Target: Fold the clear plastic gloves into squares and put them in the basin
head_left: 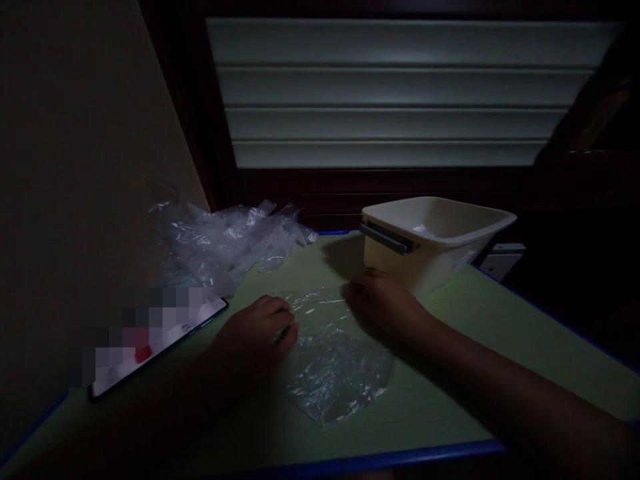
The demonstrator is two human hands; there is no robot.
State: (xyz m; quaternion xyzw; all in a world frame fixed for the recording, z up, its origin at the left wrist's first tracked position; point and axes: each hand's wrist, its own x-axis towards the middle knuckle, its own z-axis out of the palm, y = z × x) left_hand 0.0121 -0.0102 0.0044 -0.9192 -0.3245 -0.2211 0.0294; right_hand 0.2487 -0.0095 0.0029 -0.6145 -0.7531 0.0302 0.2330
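Observation:
A clear plastic bag (336,377) lies on the green table, smooth at its far end and crinkled at its near end. At its far right corner, my right hand (380,301) is closed, fingers curled on the bag's edge. My left hand (264,330) is closed at the left edge of the same bag, with thumb and forefinger close together. Dim light makes the exact grip of the fingertips hard to see.
A heap of clear plastic bags (233,240) lies at the back left. In front of it a phone (165,343) leans, its screen lit. A cream plastic bin (400,267) with a grey handle stands at the back right. The table (440,393) has a blue rim.

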